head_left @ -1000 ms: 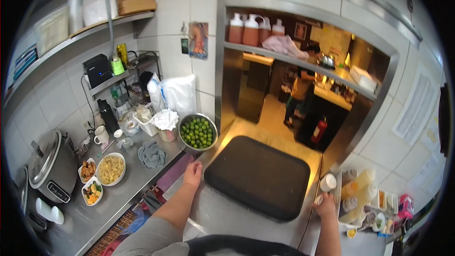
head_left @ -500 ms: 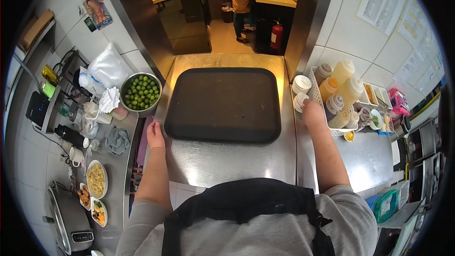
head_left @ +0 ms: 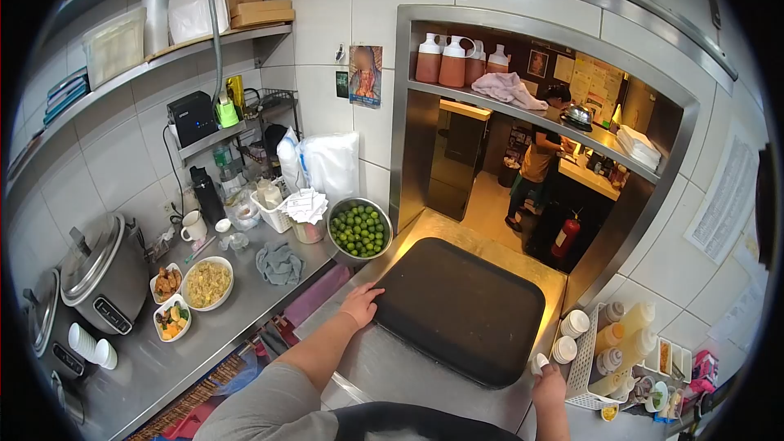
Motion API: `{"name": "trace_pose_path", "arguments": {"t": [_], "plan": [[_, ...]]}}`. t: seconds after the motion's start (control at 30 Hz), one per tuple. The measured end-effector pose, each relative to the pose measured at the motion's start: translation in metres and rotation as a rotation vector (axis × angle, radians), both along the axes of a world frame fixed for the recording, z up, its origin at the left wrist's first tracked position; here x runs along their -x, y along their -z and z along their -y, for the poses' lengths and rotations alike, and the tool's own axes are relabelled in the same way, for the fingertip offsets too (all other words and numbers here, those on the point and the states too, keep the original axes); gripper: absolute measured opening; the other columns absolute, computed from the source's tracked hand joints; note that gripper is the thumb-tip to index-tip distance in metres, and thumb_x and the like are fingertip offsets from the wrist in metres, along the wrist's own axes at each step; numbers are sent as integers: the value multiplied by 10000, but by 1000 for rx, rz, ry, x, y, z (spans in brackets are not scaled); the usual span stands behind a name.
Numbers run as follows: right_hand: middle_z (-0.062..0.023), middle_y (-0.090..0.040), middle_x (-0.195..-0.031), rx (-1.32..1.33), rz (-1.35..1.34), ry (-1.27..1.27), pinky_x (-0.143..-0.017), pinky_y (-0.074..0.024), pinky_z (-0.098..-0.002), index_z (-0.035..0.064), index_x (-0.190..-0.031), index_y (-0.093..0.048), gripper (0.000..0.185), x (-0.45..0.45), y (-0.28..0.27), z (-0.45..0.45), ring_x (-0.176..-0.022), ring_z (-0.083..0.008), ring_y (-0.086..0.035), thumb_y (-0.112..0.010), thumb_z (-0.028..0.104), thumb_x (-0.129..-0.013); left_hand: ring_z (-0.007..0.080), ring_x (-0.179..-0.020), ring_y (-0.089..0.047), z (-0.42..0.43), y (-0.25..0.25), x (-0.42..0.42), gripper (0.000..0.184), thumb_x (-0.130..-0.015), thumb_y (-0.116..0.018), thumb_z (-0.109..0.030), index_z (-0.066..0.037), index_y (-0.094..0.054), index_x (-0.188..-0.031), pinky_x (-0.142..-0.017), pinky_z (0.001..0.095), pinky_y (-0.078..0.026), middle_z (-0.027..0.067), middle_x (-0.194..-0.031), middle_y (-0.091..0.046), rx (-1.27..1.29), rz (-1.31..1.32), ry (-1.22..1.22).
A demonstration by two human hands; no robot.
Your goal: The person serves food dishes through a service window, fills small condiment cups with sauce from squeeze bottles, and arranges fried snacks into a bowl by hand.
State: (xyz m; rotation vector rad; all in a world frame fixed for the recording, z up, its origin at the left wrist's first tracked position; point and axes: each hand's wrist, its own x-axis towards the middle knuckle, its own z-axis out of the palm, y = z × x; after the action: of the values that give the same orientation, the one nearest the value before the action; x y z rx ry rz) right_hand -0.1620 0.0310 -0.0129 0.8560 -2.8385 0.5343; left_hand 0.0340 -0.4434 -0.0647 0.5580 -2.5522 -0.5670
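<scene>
A large black serving tray (head_left: 461,310) lies on the metal counter of the pass-through. My left hand (head_left: 359,305) is at the tray's left edge, fingers stretched out and apart, holding nothing. At the tray's near right corner, my right hand (head_left: 549,385) pinches a small white sauce dish (head_left: 539,363). Two stacks of similar white dishes (head_left: 564,349) stand just beyond that hand. Right of them is a white plastic basket (head_left: 584,396) with several squeeze bottles (head_left: 639,345).
A metal bowl of green limes (head_left: 358,230) stands beyond the tray's left side. On the left counter are a bowl of fried rice (head_left: 208,283), two small food dishes, a grey cloth (head_left: 279,263) and a rice cooker (head_left: 106,273). A person (head_left: 535,163) stands beyond the opening.
My view has swung left and up, showing the shelves and rice cookers. My right hand has come away from the dish stack with a small white dish. My left hand has reached the tray's edge.
</scene>
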Motion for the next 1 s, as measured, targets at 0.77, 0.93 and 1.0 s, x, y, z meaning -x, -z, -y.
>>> {"name": "trace_pose_path", "arguments": {"t": [0.77,0.93,1.0], "plan": [[-159,-584,-994,38,40,-74,-779,-495,-458,58,-873,-643,181,-65,29,-10,-899,-366,-595,-696,105,-707,250,-1321,-353,-5,8,13,437,-846,-478,-115,-162,-527,-1277,-1136,451,-214,94,-1380,-437,-43,66,-219],[-212,-527,-1135,178,-189,-21,-831,-493,-434,23,-1017,-606,303,-35,-26,7,-983,-389,-573,-640,94,-724,251,-1322,-353,-1,9,15,430,-851,-478,-129,-159,-534,-1276,-1137,440,-214,92,-1383,-437,-46,54,-215],[-220,-495,-1185,192,-260,89,-863,-479,-434,12,-1044,-589,323,7,-25,11,-1022,-388,-560,-642,104,-738,250,-1322,-355,-3,8,14,429,-852,-478,-138,-160,-540,-1276,-1136,433,-218,94,-1381,-440,-63,65,-224]]}}
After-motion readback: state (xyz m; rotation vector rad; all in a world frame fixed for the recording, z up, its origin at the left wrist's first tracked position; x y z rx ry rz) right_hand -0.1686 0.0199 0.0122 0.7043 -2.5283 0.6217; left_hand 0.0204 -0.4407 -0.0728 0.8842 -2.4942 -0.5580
